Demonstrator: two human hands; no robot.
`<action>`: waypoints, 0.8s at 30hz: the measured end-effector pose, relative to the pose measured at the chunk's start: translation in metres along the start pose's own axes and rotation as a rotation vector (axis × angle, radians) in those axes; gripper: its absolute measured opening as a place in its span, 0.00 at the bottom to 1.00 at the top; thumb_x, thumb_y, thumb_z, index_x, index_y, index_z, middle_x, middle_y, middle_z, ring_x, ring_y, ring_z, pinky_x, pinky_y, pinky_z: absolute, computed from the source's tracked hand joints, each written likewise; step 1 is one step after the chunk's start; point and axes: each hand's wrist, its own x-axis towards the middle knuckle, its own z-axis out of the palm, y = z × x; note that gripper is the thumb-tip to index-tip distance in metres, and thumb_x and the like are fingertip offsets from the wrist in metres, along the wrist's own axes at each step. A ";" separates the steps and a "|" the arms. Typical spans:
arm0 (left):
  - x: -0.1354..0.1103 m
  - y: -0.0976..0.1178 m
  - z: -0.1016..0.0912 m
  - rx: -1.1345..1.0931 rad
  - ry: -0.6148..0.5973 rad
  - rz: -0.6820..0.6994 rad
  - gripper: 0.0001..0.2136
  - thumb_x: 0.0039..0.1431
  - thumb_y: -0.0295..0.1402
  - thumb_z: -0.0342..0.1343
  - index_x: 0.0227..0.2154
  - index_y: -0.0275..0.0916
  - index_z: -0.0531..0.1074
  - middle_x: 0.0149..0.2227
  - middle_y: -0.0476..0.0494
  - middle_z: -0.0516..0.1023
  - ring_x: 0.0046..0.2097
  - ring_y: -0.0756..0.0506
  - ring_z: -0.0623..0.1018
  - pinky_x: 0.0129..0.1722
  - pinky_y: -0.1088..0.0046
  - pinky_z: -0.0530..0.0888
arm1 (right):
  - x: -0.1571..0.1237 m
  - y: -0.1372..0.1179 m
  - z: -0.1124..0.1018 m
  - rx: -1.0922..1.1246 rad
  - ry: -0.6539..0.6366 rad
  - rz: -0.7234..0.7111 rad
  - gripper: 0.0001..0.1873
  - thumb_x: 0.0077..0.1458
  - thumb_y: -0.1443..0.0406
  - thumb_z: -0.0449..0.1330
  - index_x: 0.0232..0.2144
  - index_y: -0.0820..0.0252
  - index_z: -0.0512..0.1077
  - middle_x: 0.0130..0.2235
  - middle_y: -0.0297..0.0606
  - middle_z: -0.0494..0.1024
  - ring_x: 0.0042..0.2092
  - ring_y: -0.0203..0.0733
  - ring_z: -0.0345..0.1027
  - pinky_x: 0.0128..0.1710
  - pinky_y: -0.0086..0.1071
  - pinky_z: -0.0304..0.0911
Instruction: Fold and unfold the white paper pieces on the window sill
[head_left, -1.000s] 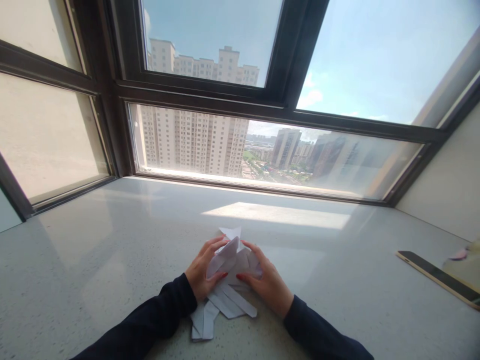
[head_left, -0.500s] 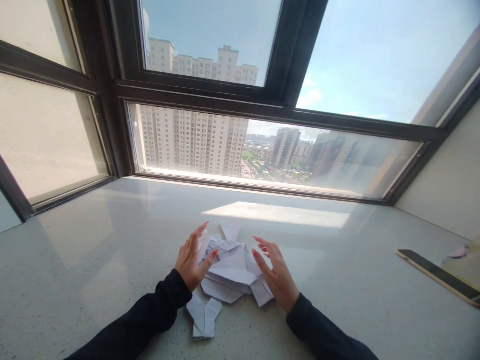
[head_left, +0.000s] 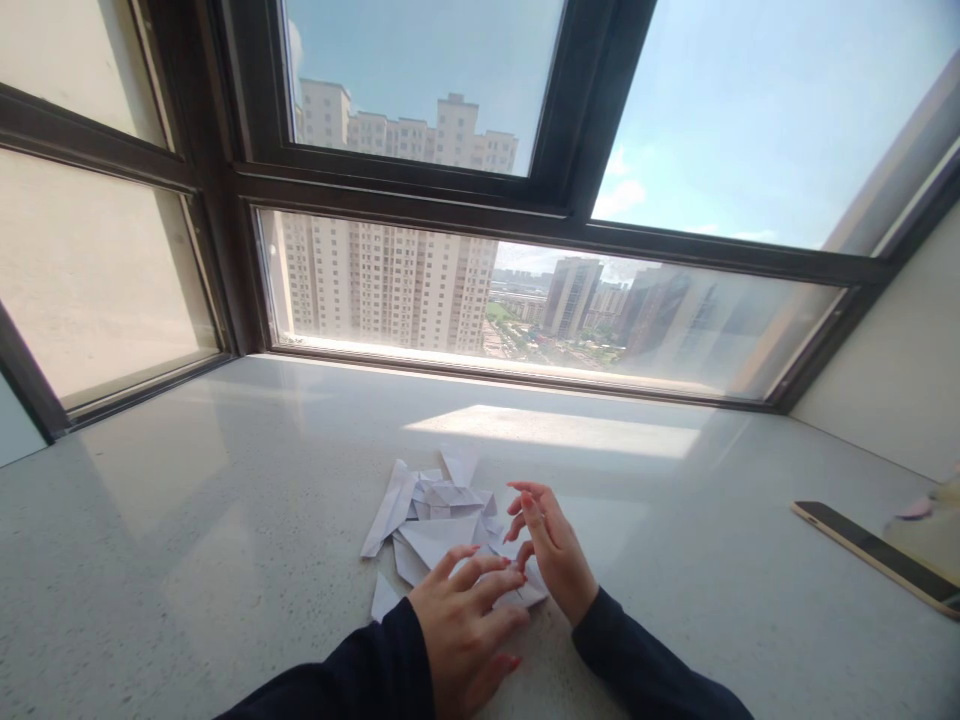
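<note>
A loose heap of folded white paper pieces [head_left: 431, 515] lies on the pale stone sill [head_left: 225, 520] in front of me. My left hand [head_left: 465, 630] rests flat on the near edge of the heap, fingers spread, covering some pieces. My right hand [head_left: 551, 550] hovers at the heap's right side with fingers loosely curled and apart, holding nothing. A long folded strip [head_left: 386, 510] sticks out at the heap's left. Both arms wear dark sleeves.
A dark-framed window [head_left: 525, 210] runs along the far edge of the sill, with another pane at the left. A phone [head_left: 874, 555] lies flat at the right, near the white wall. A sunlit patch [head_left: 555, 430] falls beyond the papers.
The papers were gathered between both hands, then let go and spread flat. My left hand has moved right and nearer, onto the heap's near edge. My right hand stayed at the right side.
</note>
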 end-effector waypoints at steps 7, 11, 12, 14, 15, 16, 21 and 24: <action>0.003 -0.009 0.026 0.059 -0.027 0.087 0.23 0.53 0.49 0.42 0.50 0.46 0.59 0.51 0.49 0.67 0.55 0.43 0.59 0.56 0.56 0.39 | 0.007 0.006 -0.011 -0.290 0.069 -0.150 0.18 0.54 0.55 0.43 0.37 0.58 0.65 0.32 0.39 0.71 0.34 0.40 0.66 0.31 0.32 0.65; -0.002 -0.036 0.020 0.033 -0.031 0.054 0.21 0.53 0.48 0.42 0.49 0.48 0.59 0.51 0.49 0.67 0.54 0.42 0.61 0.56 0.56 0.36 | 0.008 0.008 -0.010 -0.351 0.072 -0.168 0.19 0.55 0.54 0.42 0.37 0.59 0.66 0.35 0.40 0.72 0.37 0.42 0.65 0.36 0.35 0.62; -0.003 -0.042 0.017 0.031 -0.026 0.059 0.21 0.53 0.47 0.43 0.49 0.47 0.60 0.51 0.49 0.67 0.54 0.42 0.61 0.55 0.55 0.36 | 0.009 0.009 -0.010 -0.363 0.080 -0.174 0.20 0.55 0.54 0.42 0.36 0.59 0.67 0.35 0.41 0.72 0.38 0.42 0.65 0.37 0.36 0.62; -0.003 -0.054 0.010 0.027 -0.005 0.059 0.19 0.53 0.46 0.44 0.46 0.46 0.62 0.49 0.47 0.69 0.52 0.41 0.63 0.55 0.55 0.39 | 0.010 0.010 -0.011 -0.384 0.097 -0.181 0.20 0.54 0.54 0.42 0.36 0.59 0.67 0.35 0.41 0.72 0.39 0.43 0.64 0.40 0.38 0.60; -0.003 -0.059 0.007 0.024 0.011 0.050 0.17 0.53 0.45 0.45 0.44 0.46 0.64 0.47 0.46 0.71 0.51 0.41 0.64 0.55 0.55 0.41 | 0.011 0.011 -0.011 -0.389 0.106 -0.185 0.20 0.54 0.53 0.43 0.36 0.59 0.67 0.35 0.41 0.72 0.40 0.43 0.64 0.41 0.39 0.60; -0.002 -0.062 0.003 0.023 0.024 0.039 0.16 0.52 0.44 0.45 0.41 0.46 0.66 0.44 0.46 0.72 0.50 0.41 0.65 0.55 0.55 0.42 | 0.011 0.013 -0.011 -0.391 0.113 -0.187 0.20 0.54 0.53 0.43 0.36 0.59 0.67 0.36 0.41 0.72 0.40 0.44 0.64 0.42 0.40 0.59; 0.018 -0.056 -0.006 0.083 0.017 -0.045 0.10 0.53 0.39 0.45 0.32 0.42 0.68 0.36 0.44 0.73 0.48 0.41 0.66 0.52 0.54 0.50 | 0.013 0.022 -0.009 -0.391 0.075 -0.176 0.21 0.54 0.53 0.43 0.40 0.60 0.64 0.40 0.43 0.70 0.44 0.45 0.63 0.46 0.42 0.58; 0.037 -0.052 -0.002 0.149 -0.013 -0.153 0.12 0.52 0.38 0.46 0.36 0.39 0.67 0.44 0.38 0.70 0.50 0.38 0.64 0.49 0.53 0.55 | 0.012 0.027 -0.006 -0.411 0.035 -0.175 0.21 0.53 0.53 0.45 0.42 0.59 0.63 0.43 0.44 0.70 0.47 0.46 0.62 0.47 0.44 0.57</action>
